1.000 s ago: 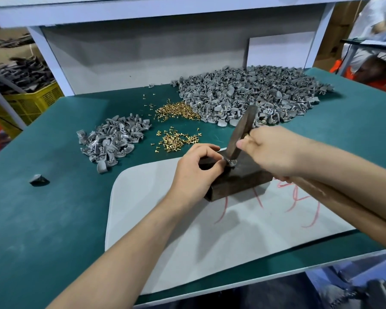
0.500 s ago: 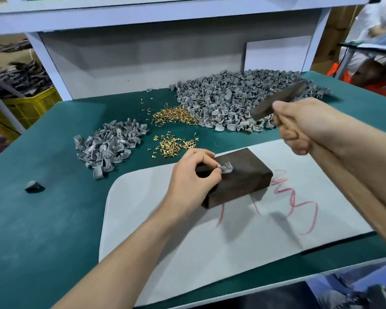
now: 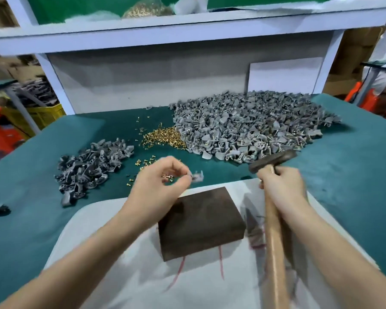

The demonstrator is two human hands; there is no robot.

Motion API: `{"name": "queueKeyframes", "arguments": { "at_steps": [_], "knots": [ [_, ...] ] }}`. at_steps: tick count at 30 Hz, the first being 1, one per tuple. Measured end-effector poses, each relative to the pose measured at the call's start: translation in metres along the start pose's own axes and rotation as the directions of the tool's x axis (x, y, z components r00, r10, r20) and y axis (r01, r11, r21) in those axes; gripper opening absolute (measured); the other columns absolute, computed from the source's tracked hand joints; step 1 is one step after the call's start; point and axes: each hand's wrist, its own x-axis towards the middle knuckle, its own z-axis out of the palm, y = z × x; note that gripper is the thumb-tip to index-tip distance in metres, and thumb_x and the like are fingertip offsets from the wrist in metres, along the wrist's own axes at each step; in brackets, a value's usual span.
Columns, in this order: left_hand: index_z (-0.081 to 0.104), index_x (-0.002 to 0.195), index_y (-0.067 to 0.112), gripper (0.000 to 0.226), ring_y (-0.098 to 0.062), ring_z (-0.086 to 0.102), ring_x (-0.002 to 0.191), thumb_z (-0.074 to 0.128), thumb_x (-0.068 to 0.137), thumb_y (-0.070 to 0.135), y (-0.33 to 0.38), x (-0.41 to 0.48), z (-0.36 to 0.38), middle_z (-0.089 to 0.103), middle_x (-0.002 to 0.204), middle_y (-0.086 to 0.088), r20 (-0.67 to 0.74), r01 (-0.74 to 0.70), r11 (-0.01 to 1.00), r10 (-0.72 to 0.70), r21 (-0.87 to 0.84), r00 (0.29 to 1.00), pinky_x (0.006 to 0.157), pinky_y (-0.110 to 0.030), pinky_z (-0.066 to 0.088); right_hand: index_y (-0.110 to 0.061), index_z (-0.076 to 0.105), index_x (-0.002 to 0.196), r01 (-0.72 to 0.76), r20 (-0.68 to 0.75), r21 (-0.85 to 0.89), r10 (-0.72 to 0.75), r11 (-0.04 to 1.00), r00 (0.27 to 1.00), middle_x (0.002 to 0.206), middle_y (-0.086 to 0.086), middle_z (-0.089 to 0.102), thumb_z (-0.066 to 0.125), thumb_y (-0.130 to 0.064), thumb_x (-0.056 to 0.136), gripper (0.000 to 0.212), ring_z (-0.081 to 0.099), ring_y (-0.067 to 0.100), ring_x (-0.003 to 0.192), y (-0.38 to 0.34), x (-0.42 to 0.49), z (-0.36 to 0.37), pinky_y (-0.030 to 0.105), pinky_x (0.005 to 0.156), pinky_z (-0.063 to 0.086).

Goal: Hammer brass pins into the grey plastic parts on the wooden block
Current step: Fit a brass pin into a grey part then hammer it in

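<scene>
A dark wooden block [image 3: 201,221] lies bare on a white sheet [image 3: 143,275] in front of me. My left hand [image 3: 158,188] hovers above and behind the block and pinches a small grey plastic part [image 3: 197,176] between thumb and fingertips. My right hand [image 3: 281,188] grips the wooden handle of a hammer [image 3: 273,230] just under its dark head, held upright to the right of the block. Loose brass pins [image 3: 163,138] lie heaped on the green table behind my left hand.
A large pile of grey parts [image 3: 250,128] fills the back right of the green table [image 3: 31,219], a smaller pile [image 3: 89,168] sits at left. One dark part [image 3: 1,210] lies alone near the left edge. A white shelf frame [image 3: 165,30] rises behind.
My left hand has lifted the grey part off the block and moved it back. The hammer struck the part, rose to the right, and now stands upright beside the block.
</scene>
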Motion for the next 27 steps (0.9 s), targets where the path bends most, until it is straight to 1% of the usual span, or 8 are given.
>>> {"name": "queueKeyframes", "arguments": {
  "at_steps": [4,7,10,14,19,22,24,27],
  "knots": [
    [0.067,0.093,0.014,0.007,0.002,0.059,0.067,0.067,0.087,0.018,0.036,0.088,0.02,0.068,0.079,0.006,0.012,-0.117,0.993,0.117,0.033,0.993,0.066,-0.009,0.046,-0.007,0.057,0.065,0.13,0.028,-0.339,-0.128,0.932,0.991,0.06,0.007,0.05,0.056,-0.03,0.08,0.027,0.044,0.031,0.064,0.0,-0.004,0.002,0.031,0.052,0.029],
    [0.064,0.111,0.016,0.023,-0.006,0.055,0.085,0.062,0.091,0.028,0.022,0.137,0.02,0.067,0.103,0.001,0.169,-0.169,0.85,0.096,0.5,0.981,0.08,-0.015,0.04,-0.01,0.059,0.081,0.161,-0.027,-0.522,-0.204,0.838,0.979,0.082,0.015,0.056,0.051,-0.034,0.083,0.026,0.048,0.032,0.074,0.002,-0.004,-0.004,0.032,0.063,0.034],
    [0.065,0.108,0.014,0.023,-0.012,0.057,0.089,0.063,0.09,0.027,-0.017,0.137,0.009,0.065,0.099,0.0,0.325,-0.174,0.676,-0.102,0.716,0.94,0.079,-0.017,0.038,-0.007,0.05,0.101,0.198,-0.031,-0.53,-0.252,0.825,0.967,0.101,0.015,0.052,0.05,-0.032,0.087,0.029,0.055,0.037,0.092,0.003,-0.001,-0.007,0.038,0.07,0.037],
    [0.067,0.097,0.011,0.014,-0.012,0.053,0.077,0.068,0.085,0.017,-0.048,0.115,0.008,0.064,0.084,0.001,0.383,-0.182,0.65,-0.18,0.737,0.906,0.061,-0.013,0.032,-0.012,0.045,0.104,0.225,-0.003,-0.582,-0.278,0.782,0.96,0.103,0.01,0.049,0.049,-0.038,0.09,0.03,0.055,0.035,0.092,0.002,-0.003,-0.002,0.035,0.067,0.032],
    [0.066,0.086,0.012,0.011,-0.015,0.056,0.075,0.061,0.082,0.004,-0.044,0.109,0.008,0.056,0.069,0.007,0.349,-0.185,0.64,-0.138,0.745,0.927,0.066,-0.022,0.041,-0.014,0.047,0.1,0.246,0.002,-0.573,-0.299,0.781,0.954,0.104,0.009,0.051,0.05,-0.037,0.09,0.025,0.055,0.035,0.091,0.004,-0.004,-0.003,0.036,0.068,0.033],
    [0.065,0.088,0.015,0.011,-0.016,0.057,0.075,0.061,0.079,0.009,-0.039,0.101,0.006,0.056,0.067,0.01,0.278,-0.136,0.699,-0.094,0.703,0.956,0.074,-0.029,0.05,-0.015,0.053,0.093,0.359,-0.013,-0.45,-0.409,0.817,0.913,0.1,0.007,0.056,0.055,-0.03,0.089,0.015,0.056,0.031,0.086,-0.001,-0.005,-0.005,0.036,0.07,0.039],
    [0.066,0.084,0.015,0.008,-0.011,0.056,0.069,0.062,0.079,0.01,-0.028,0.094,0.007,0.061,0.07,0.006,0.213,-0.106,0.799,-0.029,0.593,0.977,0.07,-0.024,0.049,-0.018,0.059,0.083,0.483,-0.013,-0.148,-0.491,0.863,0.871,0.086,0.002,0.064,0.061,-0.021,0.087,0.006,0.058,0.022,0.076,-0.009,-0.009,-0.003,0.033,0.07,0.046],
    [0.063,0.07,0.018,0.017,-0.001,0.052,0.054,0.066,0.08,0.004,-0.001,0.073,0.019,0.061,0.064,0.005,0.12,-0.049,0.989,0.032,0.142,0.992,0.056,-0.017,0.045,-0.028,0.063,0.081,0.517,0.098,0.259,-0.555,0.816,0.826,0.073,-0.005,0.066,0.067,-0.012,0.085,0.017,0.062,0.015,0.062,-0.02,-0.027,0.002,0.026,0.055,0.052]
  ]
}}
